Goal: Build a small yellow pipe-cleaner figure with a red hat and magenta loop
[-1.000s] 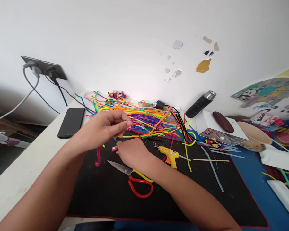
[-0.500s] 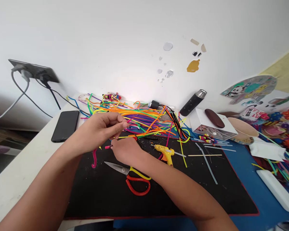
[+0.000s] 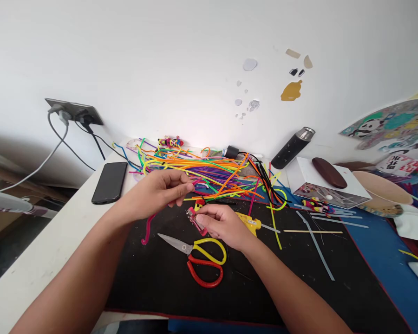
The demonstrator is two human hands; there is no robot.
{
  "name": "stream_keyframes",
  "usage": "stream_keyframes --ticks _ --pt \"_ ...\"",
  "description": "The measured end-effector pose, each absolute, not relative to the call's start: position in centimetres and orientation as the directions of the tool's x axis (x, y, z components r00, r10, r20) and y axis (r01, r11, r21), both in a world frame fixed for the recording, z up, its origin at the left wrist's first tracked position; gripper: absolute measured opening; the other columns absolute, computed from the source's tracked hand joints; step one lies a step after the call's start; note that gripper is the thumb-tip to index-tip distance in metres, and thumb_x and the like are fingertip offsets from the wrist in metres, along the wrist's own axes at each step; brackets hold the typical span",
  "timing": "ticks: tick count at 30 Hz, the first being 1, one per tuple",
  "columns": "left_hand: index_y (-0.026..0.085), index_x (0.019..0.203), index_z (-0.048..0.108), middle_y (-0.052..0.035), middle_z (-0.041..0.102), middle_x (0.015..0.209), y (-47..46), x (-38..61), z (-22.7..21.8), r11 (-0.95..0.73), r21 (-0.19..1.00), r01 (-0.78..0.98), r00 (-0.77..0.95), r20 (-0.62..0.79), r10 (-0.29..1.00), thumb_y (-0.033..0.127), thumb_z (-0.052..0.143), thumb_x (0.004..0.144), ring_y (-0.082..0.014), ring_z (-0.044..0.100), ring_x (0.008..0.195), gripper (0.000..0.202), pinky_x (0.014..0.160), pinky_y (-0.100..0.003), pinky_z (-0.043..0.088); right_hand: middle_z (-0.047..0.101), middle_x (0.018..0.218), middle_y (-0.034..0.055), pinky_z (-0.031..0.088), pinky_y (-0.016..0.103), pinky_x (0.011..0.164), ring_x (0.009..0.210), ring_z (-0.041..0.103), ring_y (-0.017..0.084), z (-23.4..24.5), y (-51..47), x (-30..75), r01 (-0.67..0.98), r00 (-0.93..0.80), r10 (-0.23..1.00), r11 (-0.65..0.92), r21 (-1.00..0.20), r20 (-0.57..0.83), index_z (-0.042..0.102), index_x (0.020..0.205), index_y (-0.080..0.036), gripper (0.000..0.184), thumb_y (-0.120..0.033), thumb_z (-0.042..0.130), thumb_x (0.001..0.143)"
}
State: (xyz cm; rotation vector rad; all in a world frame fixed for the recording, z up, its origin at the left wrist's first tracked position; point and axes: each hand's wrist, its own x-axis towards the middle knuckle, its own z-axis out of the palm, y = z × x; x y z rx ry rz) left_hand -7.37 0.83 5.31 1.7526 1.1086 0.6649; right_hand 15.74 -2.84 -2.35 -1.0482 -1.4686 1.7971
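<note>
My left hand point(image 3: 169, 188) is closed in a pinch above the mat. A short bit of magenta pipe cleaner shows at its fingertips; the rest is hidden by the fingers. Below and to the right, my right hand point(image 3: 226, 225) is wrapped round a pink see-through lighter point(image 3: 198, 223) with a metal top, the thumb lying along it. Just behind the lighter is a small red and yellow figure point(image 3: 199, 203). Scissors point(image 3: 191, 250) with one yellow and one red handle lie on the mat below my hands. A curled magenta pipe cleaner point(image 3: 147, 232) is beside them.
Several bright pipe cleaners point(image 3: 209, 169) are heaped along the wall. A yellow glue gun point(image 3: 251, 223) sits partly behind my right hand. Glue sticks point(image 3: 320, 255), a wooden stick point(image 3: 313, 232), a black flask point(image 3: 292, 148), a white box point(image 3: 330, 181) and a phone point(image 3: 109, 182) surround the black mat point(image 3: 167, 287).
My right hand has moved right, away from my left hand, and turned so the lighter shows. My left hand keeps its pinch. The view has shifted a little to the left.
</note>
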Motion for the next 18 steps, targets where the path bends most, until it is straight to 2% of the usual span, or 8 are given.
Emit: stream_keyframes --ticks 2,4,8,11,18 --pt "0.019 0.083 0.065 0.0010 0.065 0.068 0.8 -6.5 4.8 -0.139 0.908 0.396 0.489 -0.080 0.868 0.058 0.066 0.098 -0.0137 0.056 0.062 0.042 0.058 -0.023 0.042 0.043 0.058 -0.0098 0.021 0.022 0.045 0.047 0.029 0.007 -2.3 -3.0 16.0 -0.052 -0.537 0.811 -0.307 -0.950 -0.233 0.071 0.095 -0.017 0.043 -0.057 0.082 0.088" --pt "0.019 0.086 0.065 0.0009 0.065 0.071 0.7 -5.8 4.3 -0.152 0.905 0.397 0.516 -0.083 0.853 0.059 0.066 0.097 -0.0150 0.058 0.065 0.041 0.059 -0.024 0.044 0.043 0.059 -0.0101 0.018 0.022 0.045 0.047 0.027 0.006 -2.3 -3.1 16.0 -0.129 -0.531 0.812 -0.359 -0.924 -0.241 0.069 0.091 -0.017 0.045 -0.059 0.085 0.084" --pt "0.018 0.093 0.069 -0.0014 0.069 0.079 0.7 -5.0 3.1 -0.172 0.898 0.404 0.540 -0.083 0.838 0.053 0.063 0.101 -0.0165 0.060 0.071 0.036 0.065 -0.026 0.047 0.044 0.062 -0.0104 0.016 0.023 0.044 0.045 0.024 0.004 -3.3 -3.1 15.9 -0.232 -0.445 0.863 -0.370 -0.900 -0.240 0.068 0.090 -0.017 0.048 -0.059 0.088 0.079" --pt "0.018 0.098 0.072 -0.0036 0.073 0.086 0.8 -4.9 2.3 -0.166 0.887 0.431 0.549 -0.111 0.828 0.049 0.062 0.102 -0.0180 0.064 0.077 0.033 0.069 -0.027 0.050 0.044 0.060 -0.0104 0.015 0.023 0.043 0.045 0.024 0.004 -4.1 -3.1 16.2 -0.239 -0.431 0.871 -0.364 -0.900 -0.237 0.069 0.090 -0.017 0.047 -0.059 0.087 0.079" --pt "0.019 0.094 0.075 -0.0040 0.076 0.085 0.7 -4.2 2.1 -0.194 0.869 0.455 0.541 -0.097 0.835 0.046 0.066 0.100 -0.0184 0.066 0.077 0.029 0.067 -0.027 0.050 0.051 0.056 -0.0088 0.022 0.021 0.042 0.045 0.035 0.006 -4.1 -3.4 17.5 -0.213 -0.484 0.840 -0.385 -0.898 -0.245 0.068 0.088 -0.018 0.051 -0.064 0.088 0.079"
